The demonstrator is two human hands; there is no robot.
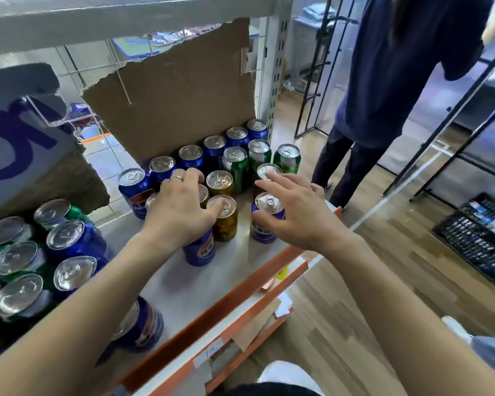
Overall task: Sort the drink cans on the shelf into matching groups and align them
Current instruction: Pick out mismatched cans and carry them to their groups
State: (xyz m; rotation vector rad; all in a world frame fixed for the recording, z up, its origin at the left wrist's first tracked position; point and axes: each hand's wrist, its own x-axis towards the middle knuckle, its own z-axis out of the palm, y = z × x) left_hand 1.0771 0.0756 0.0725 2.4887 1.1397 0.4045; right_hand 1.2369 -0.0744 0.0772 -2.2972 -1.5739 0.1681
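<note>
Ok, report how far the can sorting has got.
Done: blue row lines the cardboard, green cans grouped before it. In hand: left hand rests on one blue can, right hand spans a second blue can. Left: both blues, the yellow cans, and the mixed left cluster.

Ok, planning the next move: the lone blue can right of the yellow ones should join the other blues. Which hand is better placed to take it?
Right. The right hand hovers directly over that blue can, thumb at its rim; the left hand rests on cans left of the yellow cans.
</note>
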